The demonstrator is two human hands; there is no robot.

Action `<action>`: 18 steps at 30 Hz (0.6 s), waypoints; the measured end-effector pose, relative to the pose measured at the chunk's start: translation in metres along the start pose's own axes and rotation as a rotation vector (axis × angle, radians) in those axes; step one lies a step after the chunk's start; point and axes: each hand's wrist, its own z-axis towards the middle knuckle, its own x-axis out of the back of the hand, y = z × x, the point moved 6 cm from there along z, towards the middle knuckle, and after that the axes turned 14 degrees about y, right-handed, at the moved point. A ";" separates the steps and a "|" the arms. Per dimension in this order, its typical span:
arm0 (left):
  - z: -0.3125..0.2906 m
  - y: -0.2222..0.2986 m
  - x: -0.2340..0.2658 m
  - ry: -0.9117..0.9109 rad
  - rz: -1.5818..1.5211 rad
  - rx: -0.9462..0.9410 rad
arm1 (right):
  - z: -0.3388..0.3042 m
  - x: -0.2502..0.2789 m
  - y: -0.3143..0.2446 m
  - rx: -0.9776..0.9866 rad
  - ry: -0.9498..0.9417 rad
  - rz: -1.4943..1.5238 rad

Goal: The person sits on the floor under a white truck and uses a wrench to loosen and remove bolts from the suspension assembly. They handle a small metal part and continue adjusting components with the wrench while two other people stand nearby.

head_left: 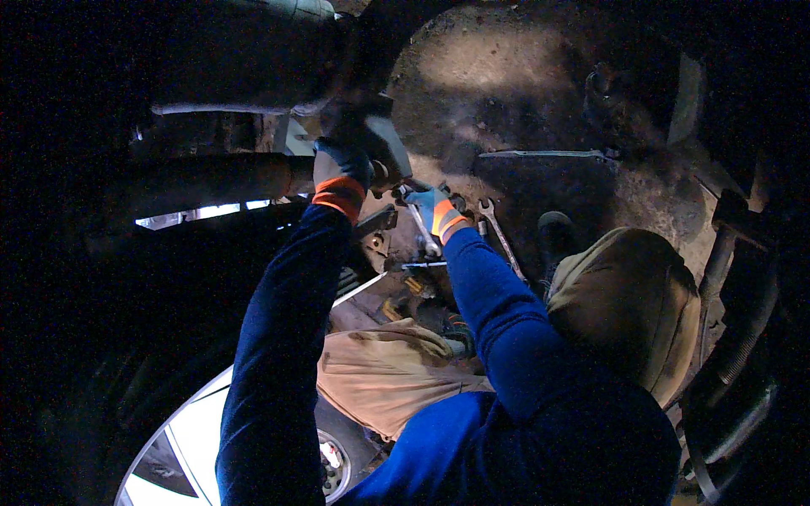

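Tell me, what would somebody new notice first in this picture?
Probably the orange cuffs, bright against the dark, on the left grip and right grip near the upper middle. Next might be the shiny wrench lying just right of the right grip, or the bright white patch at bottom left.

So the floor [498, 63] is pretty grubby, brownish with dark stains, and there's a long thin metal bar [548, 154] lying flat on the far right, an open-ended wrench [506, 242] nearer, and some yellowish bits [416, 287] in the clutter near-left of that.
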 end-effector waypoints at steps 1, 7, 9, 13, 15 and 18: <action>-0.001 -0.003 -0.003 0.033 0.010 -0.025 | -0.005 -0.003 -0.001 0.052 0.001 -0.135; 0.001 0.018 0.033 -0.072 -0.392 0.401 | -0.020 -0.025 0.006 0.000 0.077 0.223; 0.005 0.016 0.014 -0.047 -0.386 0.263 | -0.019 -0.017 0.002 -0.033 0.032 0.282; 0.007 0.025 0.026 -0.074 -0.103 0.132 | -0.033 -0.025 -0.020 0.314 0.012 -0.058; 0.011 0.038 0.031 -0.133 -0.001 0.100 | -0.027 -0.023 -0.002 -0.083 0.043 0.304; 0.008 0.027 0.032 0.097 -0.080 -0.050 | -0.034 -0.032 -0.006 0.003 0.160 0.022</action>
